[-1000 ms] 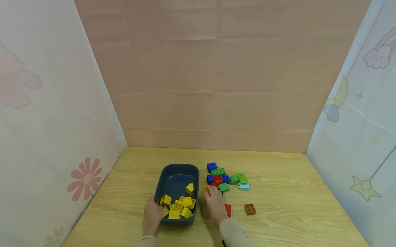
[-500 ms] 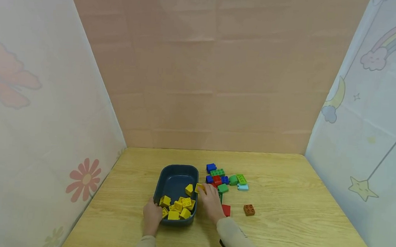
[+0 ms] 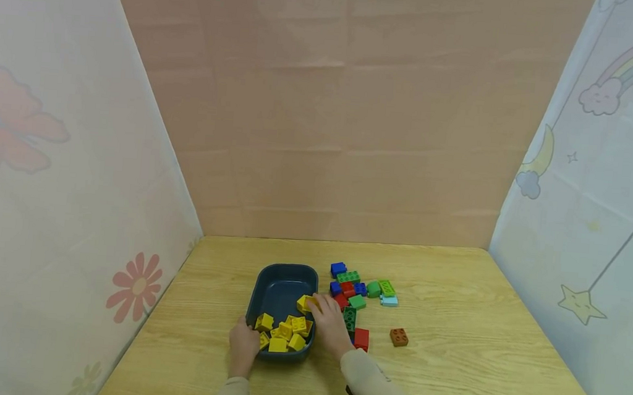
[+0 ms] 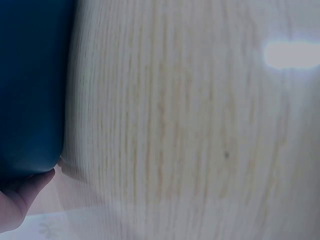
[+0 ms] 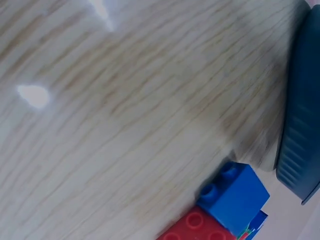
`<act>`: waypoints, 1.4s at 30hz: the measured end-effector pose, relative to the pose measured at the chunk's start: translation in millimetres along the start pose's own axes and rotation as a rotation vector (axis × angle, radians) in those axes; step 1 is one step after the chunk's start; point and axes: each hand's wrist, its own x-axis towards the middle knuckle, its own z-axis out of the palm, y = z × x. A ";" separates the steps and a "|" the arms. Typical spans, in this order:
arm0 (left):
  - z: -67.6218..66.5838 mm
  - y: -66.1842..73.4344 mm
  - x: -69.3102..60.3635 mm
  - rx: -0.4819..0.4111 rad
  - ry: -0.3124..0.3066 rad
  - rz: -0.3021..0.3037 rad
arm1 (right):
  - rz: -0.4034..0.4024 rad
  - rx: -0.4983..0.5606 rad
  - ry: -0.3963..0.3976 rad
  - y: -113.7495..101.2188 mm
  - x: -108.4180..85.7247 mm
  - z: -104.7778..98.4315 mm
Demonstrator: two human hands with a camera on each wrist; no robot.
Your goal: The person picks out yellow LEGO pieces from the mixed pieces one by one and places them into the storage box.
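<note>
A dark blue bin [image 3: 283, 269] stands on the table, with several yellow toy bricks [image 3: 278, 344] heaped in its near half. My left hand [image 3: 244, 344] grips the bin's left wall near the front; in the left wrist view a digit [image 4: 36, 186] lies against the outside of the bin [image 4: 31, 85]. My right hand [image 3: 331, 326] is at the bin's right rim and pinches a yellow brick [image 3: 312, 303] just inside it. That brick is partly covered by the fingertips, beside another yellow brick [image 3: 302, 303]. The right wrist view does not show the right hand.
Right of the bin lies a loose group of blue, red and green bricks [image 3: 348, 277]. A dark green brick [image 3: 349, 319] and a red brick [image 3: 361, 339] lie close to the right hand. Farther right is a brown brick [image 3: 398, 336]. Walls close in the table [image 3: 451, 332].
My right hand has lifted the yellow brick from the table beside the bin and carried it left over the rim. The left hand stays at the bin.
</note>
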 end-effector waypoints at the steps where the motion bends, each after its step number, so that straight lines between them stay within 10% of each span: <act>1: 0.2 -0.2 0.1 -0.001 -0.001 -0.001 | -0.003 0.014 0.001 -0.6 0.2 0.6; 13: -1.1 2.4 -2.9 0.007 0.014 0.023 | -0.138 0.012 0.111 -8.2 6.0 9.2; 21: -1.5 2.4 -2.9 0.010 0.013 0.019 | -0.128 0.101 -0.025 -18.0 7.5 8.4; 42: 0.9 0.1 0.3 0.021 0.004 0.007 | -0.158 0.159 -0.089 -32.5 10.3 7.8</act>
